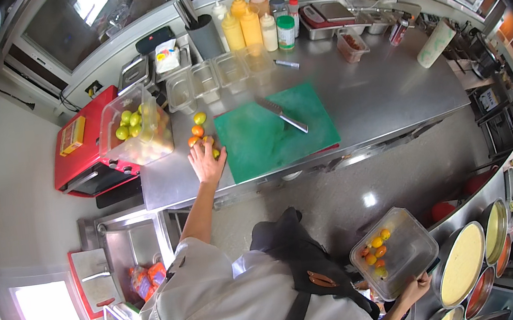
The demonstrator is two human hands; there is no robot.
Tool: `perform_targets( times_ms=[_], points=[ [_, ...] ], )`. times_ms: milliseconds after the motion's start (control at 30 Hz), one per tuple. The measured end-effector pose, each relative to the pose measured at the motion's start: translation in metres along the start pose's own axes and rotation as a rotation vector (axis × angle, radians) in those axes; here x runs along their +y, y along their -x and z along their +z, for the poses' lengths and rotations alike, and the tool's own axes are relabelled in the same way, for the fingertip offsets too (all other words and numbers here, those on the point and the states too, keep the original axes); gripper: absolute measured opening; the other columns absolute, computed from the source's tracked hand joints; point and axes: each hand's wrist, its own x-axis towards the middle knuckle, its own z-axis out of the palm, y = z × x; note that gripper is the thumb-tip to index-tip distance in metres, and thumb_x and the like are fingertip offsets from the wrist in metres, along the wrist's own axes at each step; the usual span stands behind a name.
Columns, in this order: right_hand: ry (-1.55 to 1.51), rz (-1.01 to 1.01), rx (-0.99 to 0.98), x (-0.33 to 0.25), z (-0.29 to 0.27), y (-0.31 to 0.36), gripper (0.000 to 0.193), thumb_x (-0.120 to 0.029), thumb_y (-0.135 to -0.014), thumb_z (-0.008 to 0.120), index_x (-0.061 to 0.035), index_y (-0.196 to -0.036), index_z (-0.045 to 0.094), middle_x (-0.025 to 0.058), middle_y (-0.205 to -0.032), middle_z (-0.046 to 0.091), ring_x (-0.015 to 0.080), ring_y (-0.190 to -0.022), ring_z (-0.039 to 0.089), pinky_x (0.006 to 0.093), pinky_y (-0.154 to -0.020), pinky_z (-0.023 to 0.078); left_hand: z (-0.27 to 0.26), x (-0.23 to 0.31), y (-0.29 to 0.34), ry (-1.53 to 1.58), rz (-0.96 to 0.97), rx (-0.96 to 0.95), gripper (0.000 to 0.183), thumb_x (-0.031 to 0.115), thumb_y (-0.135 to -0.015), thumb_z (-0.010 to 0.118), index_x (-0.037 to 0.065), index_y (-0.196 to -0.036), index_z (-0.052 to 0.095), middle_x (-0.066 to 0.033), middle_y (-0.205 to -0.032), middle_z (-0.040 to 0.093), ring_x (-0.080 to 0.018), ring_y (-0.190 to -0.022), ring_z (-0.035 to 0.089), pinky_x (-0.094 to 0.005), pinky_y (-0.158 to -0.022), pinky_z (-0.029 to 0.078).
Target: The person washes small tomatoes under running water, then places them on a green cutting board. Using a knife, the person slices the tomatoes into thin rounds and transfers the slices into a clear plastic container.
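Observation:
On the steel counter (383, 88), left of a green cutting board (254, 141), my left hand (206, 163) reaches down with curled fingers and thumb around a yellowish tomato (216, 153). Just beyond its fingertips lie an orange-red tomato (197, 131) and a greenish-yellow one (200, 118). Low on the right, my right hand (418, 286) grips the edge of a clear plastic container (410, 246). Several yellow and orange tomatoes (376, 254) rest inside it. A knife (283, 115) with a metal handle lies across the board.
A clear bin (160, 140) of green and reddish tomatoes stands at the counter's left end, beside a red oven (90, 149). Behind the board are clear tubs (204, 82) and squeeze bottles (250, 28). Large pans (461, 262) of food sit close to my right hand. A sink (131, 244) is at left.

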Motion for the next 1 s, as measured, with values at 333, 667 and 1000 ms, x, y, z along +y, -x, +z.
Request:
perform_targets(
  times_ms=[333, 667, 1000],
  points=[
    [0.100, 0.208, 0.039, -0.006, 0.014, 0.008, 0.047, 0.001, -0.077, 0.068, 0.0158, -0.121, 0.070, 0.0288, -0.138, 0.066, 0.0340, -0.115, 0.069, 0.0376, -0.103, 0.053, -0.012, 0.011, -0.008, -0.167, 0.102, 0.165, 0.065, 0.053, -0.094, 0.066, 0.007, -0.138, 0.060, -0.0226, -0.133, 0.058, -0.0421, -0.123, 0.052, -0.0583, -0.102, 0.040],
    [0.199, -0.041, 0.018, -0.103, 0.043, 0.005, 0.025, 0.010, -0.065, 0.061, 0.0040, -0.072, 0.038, 0.0125, -0.085, 0.032, 0.0290, -0.073, 0.040, 0.0390, -0.064, 0.032, -0.109, 0.343, 0.096, 1.098, 0.926, -0.766, 0.025, 0.002, -0.080, 0.075, 0.005, -0.105, 0.072, -0.0140, -0.117, 0.066, -0.0364, -0.112, 0.064, -0.0441, -0.098, 0.053],
    [0.002, 0.081, -0.019, -0.129, 0.049, 0.018, 0.027, 0.014, -0.066, 0.059, 0.0042, -0.073, 0.035, 0.0140, -0.087, 0.033, 0.0293, -0.072, 0.039, 0.0414, -0.062, 0.030, -0.055, 0.454, 0.217, 0.226, 1.322, -1.378, 0.038, 0.030, -0.099, 0.062, 0.000, -0.122, 0.067, -0.0190, -0.112, 0.078, -0.0376, -0.107, 0.076, -0.0512, -0.088, 0.060]
  ],
)
